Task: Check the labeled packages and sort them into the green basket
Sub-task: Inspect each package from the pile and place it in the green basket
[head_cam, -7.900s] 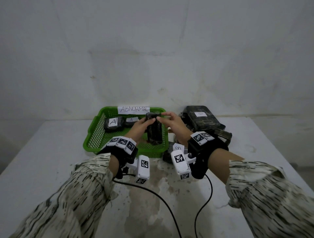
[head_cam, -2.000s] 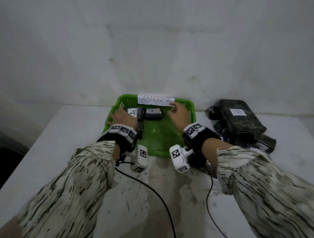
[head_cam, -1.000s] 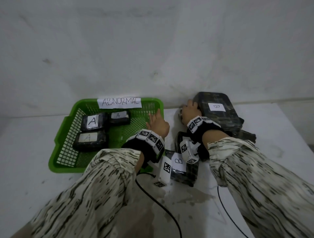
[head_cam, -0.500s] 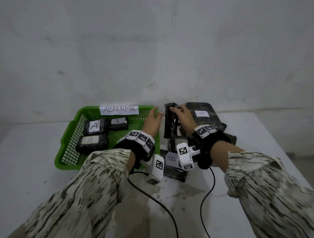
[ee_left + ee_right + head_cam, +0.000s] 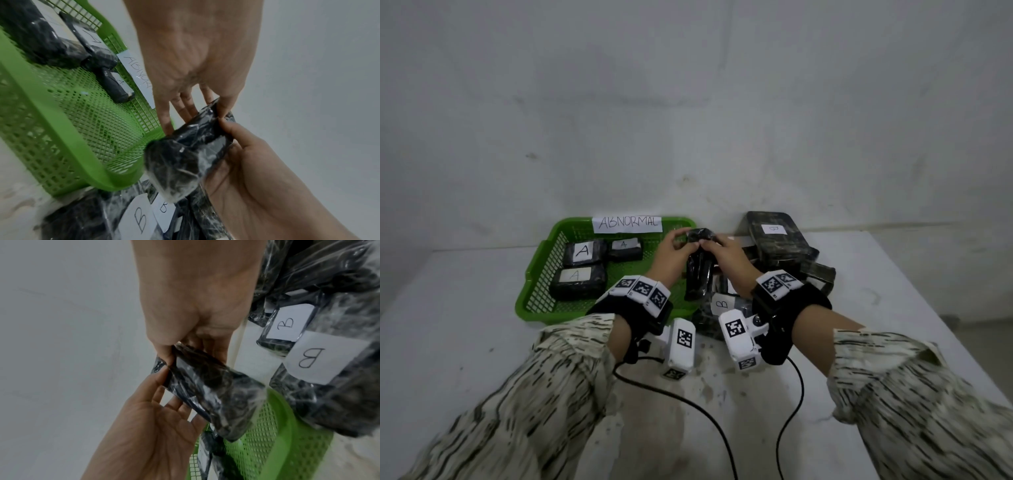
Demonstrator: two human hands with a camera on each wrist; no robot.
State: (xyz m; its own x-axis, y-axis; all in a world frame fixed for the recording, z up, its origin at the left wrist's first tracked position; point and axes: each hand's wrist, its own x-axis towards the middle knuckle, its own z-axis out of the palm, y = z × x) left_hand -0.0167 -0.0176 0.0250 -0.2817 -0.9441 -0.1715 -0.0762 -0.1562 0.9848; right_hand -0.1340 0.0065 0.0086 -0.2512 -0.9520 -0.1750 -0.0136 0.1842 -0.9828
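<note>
Two hands, the left hand (image 5: 670,255) and right hand (image 5: 729,258), are closed on one crinkly, plastic-wrapped black package (image 5: 697,270), held upright beside the green mesh basket (image 5: 536,274); its label seems hidden.

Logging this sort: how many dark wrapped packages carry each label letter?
Black wrapped packages labelled A, in green mesh basket: 3
Packages labelled B, piled beside it: at least 3
Package with label hidden, held by left hand and right hand: 1
Total: at least 7
</note>
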